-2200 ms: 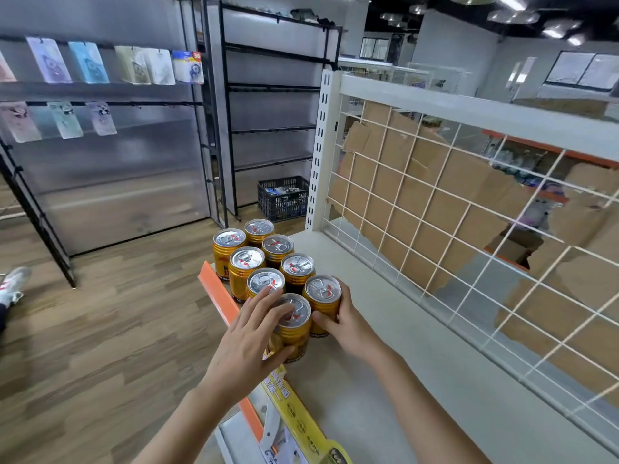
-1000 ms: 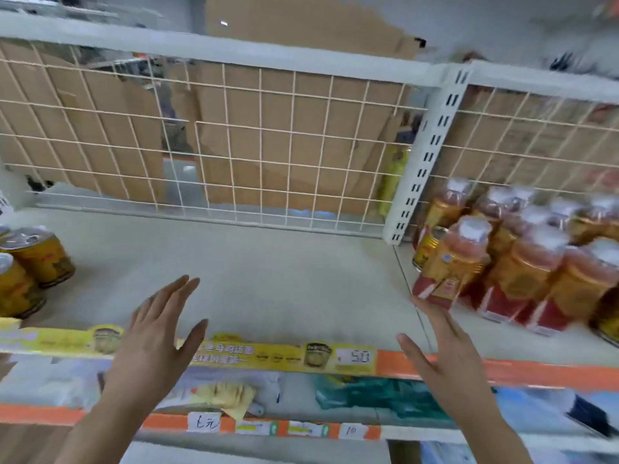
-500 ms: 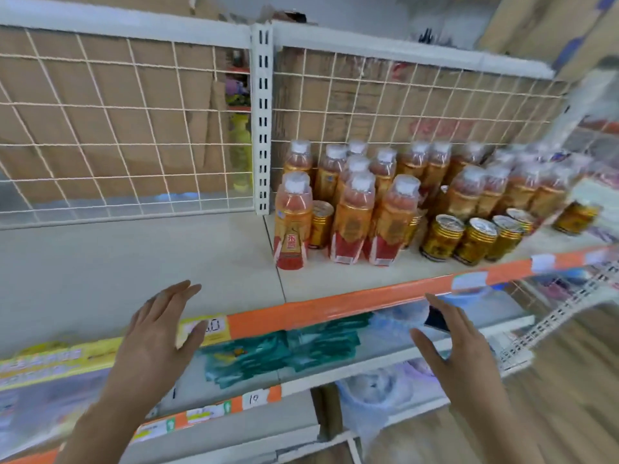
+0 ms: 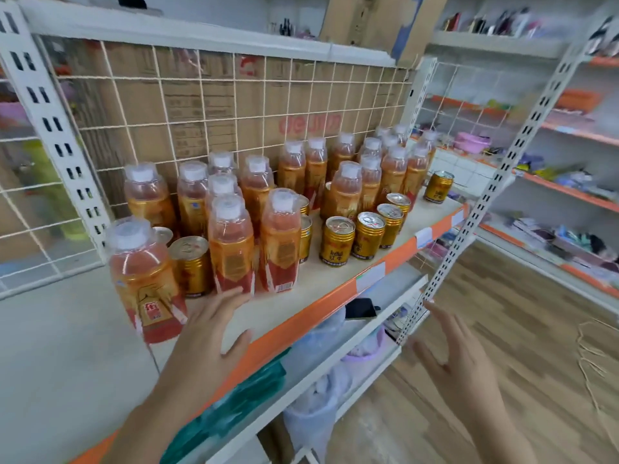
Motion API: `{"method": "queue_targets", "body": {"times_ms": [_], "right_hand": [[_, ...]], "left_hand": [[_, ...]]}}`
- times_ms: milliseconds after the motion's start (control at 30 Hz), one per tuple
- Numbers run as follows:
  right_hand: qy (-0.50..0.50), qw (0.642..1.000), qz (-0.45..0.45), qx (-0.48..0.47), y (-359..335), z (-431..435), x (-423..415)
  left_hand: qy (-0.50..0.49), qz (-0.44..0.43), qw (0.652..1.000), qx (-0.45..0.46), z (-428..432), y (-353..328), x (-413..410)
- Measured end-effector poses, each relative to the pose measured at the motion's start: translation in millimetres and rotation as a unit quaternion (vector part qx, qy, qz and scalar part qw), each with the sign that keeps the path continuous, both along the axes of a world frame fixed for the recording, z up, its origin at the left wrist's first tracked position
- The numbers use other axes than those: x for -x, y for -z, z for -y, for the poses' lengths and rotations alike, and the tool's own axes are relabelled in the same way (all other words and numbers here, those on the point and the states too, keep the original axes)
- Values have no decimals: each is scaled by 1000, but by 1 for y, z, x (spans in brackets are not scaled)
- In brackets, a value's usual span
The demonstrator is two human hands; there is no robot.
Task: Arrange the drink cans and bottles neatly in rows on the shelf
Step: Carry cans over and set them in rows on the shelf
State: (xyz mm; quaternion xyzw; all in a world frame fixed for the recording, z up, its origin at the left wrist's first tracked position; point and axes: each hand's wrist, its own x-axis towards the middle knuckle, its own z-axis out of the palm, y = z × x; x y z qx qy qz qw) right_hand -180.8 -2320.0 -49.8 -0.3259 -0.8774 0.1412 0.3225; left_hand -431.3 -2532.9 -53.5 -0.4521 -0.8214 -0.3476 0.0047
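Now the left hand (image 4: 214, 329) is spread wide, with its fingertips right at the foot of a front bottle (image 4: 231, 246). It likely means to slide the bottle into line. The right hand (image 4: 459, 360) hangs spread in the air, off the shelf (image 4: 268, 316), holding nothing. Other bottles (image 4: 192, 195) and gold cans (image 4: 336, 241) stand mixed up on the shelf. 0.5 s ago both hands were lower and farther from the drinks.

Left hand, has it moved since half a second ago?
Yes. The left hand has moved right along the shelf: it was left of the upright post, and now its fingertips are at the base of a front bottle, right of that post.
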Motion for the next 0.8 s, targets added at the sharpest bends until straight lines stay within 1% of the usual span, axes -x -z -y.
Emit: {"method": "queue_targets", "body": {"times_ms": [133, 300, 433, 567, 733, 800], "right_hand": [[19, 1000, -5, -2, 2, -16, -3], [59, 998, -3, 9, 7, -50, -4], [46, 998, 7, 31, 8, -88, 11], [6, 998, 22, 57, 7, -138, 42], [-106, 990, 50, 77, 7, -186, 92], [-161, 984, 35, 74, 8, -198, 110]], "left_hand": [[76, -9, 997, -2, -46, 6, 5], [124, -19, 992, -1, -99, 10, 6], [137, -14, 990, -22, -139, 10, 5], [107, 25, 993, -30, -177, 10, 7], [17, 58, 995, -78, -221, 13, 2], [-25, 88, 990, -110, -237, 14, 0]]}}
